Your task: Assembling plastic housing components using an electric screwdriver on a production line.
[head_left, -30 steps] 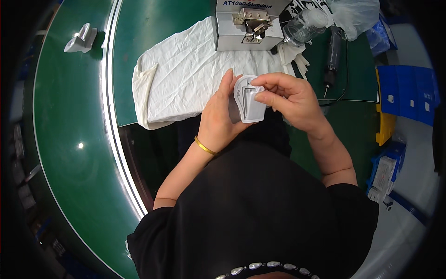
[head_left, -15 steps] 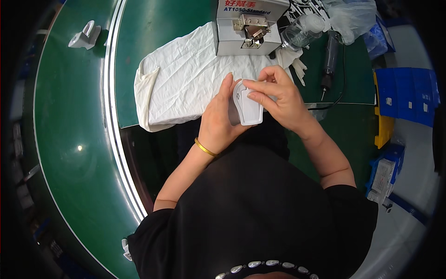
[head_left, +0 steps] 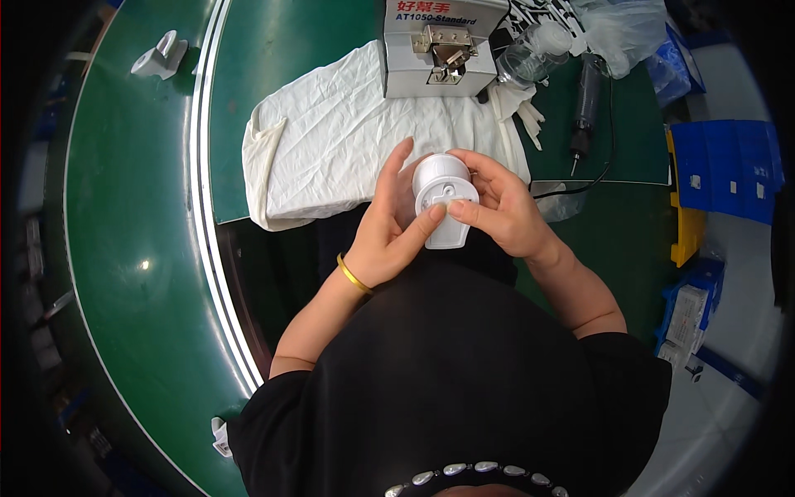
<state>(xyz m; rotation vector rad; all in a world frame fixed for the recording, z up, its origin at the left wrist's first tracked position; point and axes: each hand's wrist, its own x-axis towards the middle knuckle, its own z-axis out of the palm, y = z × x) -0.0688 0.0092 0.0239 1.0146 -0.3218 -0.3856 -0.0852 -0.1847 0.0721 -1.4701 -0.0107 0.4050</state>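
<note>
White plastic part, head view: the white plastic part (head_left: 447, 184) is held up between both hands in front of the dark-clothed torso, near the table's (head_left: 273, 33) edge; its round, drum-like end points away from the person, its flat tapered end toward them.
Left hand: the left hand (head_left: 387, 222) is clamped on the part, thumb pressed on the flat face, fingers stretched up along its left side; a gold bracelet (head_left: 354, 275) circles the wrist.
Right hand: the right hand (head_left: 505, 211) is clamped on the same part, thumb on the face just beside the other thumb, fingers curled round the right side.
Cloth: a creased white cloth (head_left: 306, 149) lies on the table beyond the hands.
Machine: a grey box-shaped machine (head_left: 439, 54) with a metal mechanism on its front stands behind the cloth.
Right of machine: a clear container (head_left: 517, 66), a plastic bag (head_left: 625, 33) and a dark corded screwdriver (head_left: 586, 103).
Far right: blue bins (head_left: 729, 166) beside a yellow bin (head_left: 686, 219).
Left side: a white curved piece (head_left: 157, 62) lies on a green surface (head_left: 124, 207).
</note>
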